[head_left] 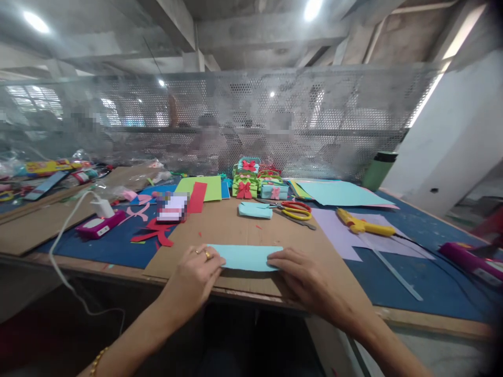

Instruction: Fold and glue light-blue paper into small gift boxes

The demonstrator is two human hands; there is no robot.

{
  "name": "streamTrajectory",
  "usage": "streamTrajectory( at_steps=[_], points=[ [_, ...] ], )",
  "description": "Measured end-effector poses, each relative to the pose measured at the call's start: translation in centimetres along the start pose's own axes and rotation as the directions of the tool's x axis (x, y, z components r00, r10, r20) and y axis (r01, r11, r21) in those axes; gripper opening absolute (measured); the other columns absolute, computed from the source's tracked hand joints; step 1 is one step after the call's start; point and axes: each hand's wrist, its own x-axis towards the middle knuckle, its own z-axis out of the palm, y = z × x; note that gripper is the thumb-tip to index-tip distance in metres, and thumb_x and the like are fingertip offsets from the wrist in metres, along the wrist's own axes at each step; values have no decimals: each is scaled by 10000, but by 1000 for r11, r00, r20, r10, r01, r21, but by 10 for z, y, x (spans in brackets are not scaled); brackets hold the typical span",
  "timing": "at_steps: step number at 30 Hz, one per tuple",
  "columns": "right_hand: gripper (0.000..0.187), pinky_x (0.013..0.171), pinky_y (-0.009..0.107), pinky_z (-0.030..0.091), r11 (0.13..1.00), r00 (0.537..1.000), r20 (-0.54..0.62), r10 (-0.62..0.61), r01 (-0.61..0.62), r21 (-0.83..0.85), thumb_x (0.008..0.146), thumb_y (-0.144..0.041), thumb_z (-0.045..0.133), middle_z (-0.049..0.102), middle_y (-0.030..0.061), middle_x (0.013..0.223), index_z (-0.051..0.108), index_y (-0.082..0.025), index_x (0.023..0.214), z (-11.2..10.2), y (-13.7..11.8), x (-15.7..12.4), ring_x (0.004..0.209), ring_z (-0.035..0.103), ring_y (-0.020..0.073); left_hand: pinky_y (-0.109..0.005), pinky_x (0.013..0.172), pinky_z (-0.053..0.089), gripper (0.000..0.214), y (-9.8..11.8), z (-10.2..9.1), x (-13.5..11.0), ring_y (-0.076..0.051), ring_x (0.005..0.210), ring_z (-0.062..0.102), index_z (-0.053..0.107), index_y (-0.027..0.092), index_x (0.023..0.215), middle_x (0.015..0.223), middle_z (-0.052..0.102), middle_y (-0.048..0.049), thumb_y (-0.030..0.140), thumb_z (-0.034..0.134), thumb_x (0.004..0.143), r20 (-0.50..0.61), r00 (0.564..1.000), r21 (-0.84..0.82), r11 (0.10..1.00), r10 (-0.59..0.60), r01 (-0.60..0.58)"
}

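A light blue strip of paper (247,258), seemingly folded, lies near the front edge of a brown cardboard sheet (220,225). At its left end my left hand (201,269), with rings on it, is closed on the paper. My right hand (301,272) grips the other end, its fingers over the top edge and the thumb hidden. Just beyond the strip sits a small folded light blue paper piece (254,210). Red-and-yellow-handled scissors (296,210) lie beside that piece, with another dark metal tool partly under them.
Small paper bags with bows (244,186) stand at the back. A yellow glue gun (363,226) rests on lilac paper (330,230) to the right, near a green bottle (379,170) and stacked sheets (341,192). Red paper scraps (155,233) and a purple power strip (100,225) lie left.
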Motion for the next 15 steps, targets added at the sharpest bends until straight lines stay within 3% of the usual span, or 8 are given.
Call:
streamTrajectory(
  at_steps=[3, 7, 11, 15],
  points=[
    [271, 862, 358, 487, 989, 992, 25, 127, -128, 72, 1013, -245, 453, 709, 75, 960, 711, -192, 952, -11, 3, 8, 929, 626, 215, -329, 802, 440, 196, -11, -16, 4, -212, 897, 625, 719, 198, 891, 909, 717, -38, 175, 532, 942, 108, 976, -204, 957, -188, 206],
    [322, 695, 289, 478, 913, 922, 133, 364, -382, 141, 964, -349, 502, 683, 31, 784, 696, -180, 771, -23, 8, 23, 749, 616, 184, -281, 733, 450, 229, -18, -31, 15, -194, 824, 652, 723, 207, 834, 877, 731, -15, 307, 535, 917, 282, 879, -265, 850, -383, 455],
    [345, 576, 278, 406, 876, 879, 95, 467, -475, 82, 928, -359, 506, 651, 22, 677, 662, -175, 682, -16, 16, 33, 646, 570, 178, -290, 701, 438, 260, -24, -16, 21, -209, 791, 642, 693, 206, 843, 808, 708, -17, 372, 503, 902, 232, 827, -203, 805, -513, 557],
    [248, 594, 295, 376, 842, 842, 4, 540, -540, 6, 891, -333, 557, 656, 32, 693, 661, -181, 725, -5, 19, 32, 646, 556, 188, -306, 655, 412, 232, -30, 4, 22, -220, 741, 607, 665, 196, 919, 775, 665, -30, 342, 486, 901, 131, 827, -91, 824, -547, 559]
  ],
)
